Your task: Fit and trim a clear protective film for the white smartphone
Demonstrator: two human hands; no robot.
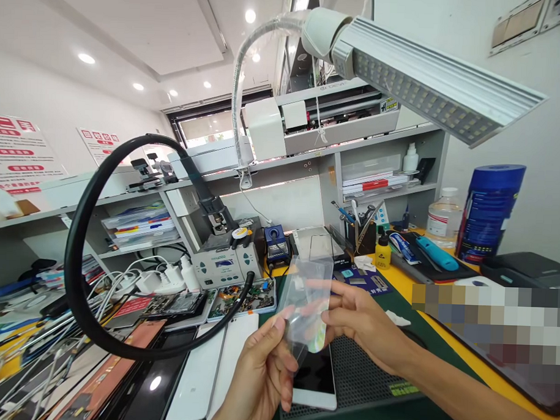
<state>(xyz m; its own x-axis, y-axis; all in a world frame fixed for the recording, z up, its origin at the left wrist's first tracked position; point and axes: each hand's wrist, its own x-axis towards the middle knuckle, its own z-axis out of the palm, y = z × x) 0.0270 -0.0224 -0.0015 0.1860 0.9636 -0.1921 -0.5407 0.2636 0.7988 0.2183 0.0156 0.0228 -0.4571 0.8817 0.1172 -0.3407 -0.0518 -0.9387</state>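
Between my two hands is a clear, thin plastic film, held up over the bench, with a white and green patch near its lower right edge. It looks like a screen protector, though I cannot tell for sure. My left hand pinches its lower left edge between thumb and fingers. On the right side, my right hand grips the film, thumb in front and fingers partly behind it. Beneath my hands a white-framed phone with a dark screen lies on the black dotted mat, its upper part hidden by the film.
A hot air station stands behind, its thick black hose looping across the left. White phones or panels lie left of my left hand. A lamp hangs overhead. A parts tray and yellow bottle stand farther back.
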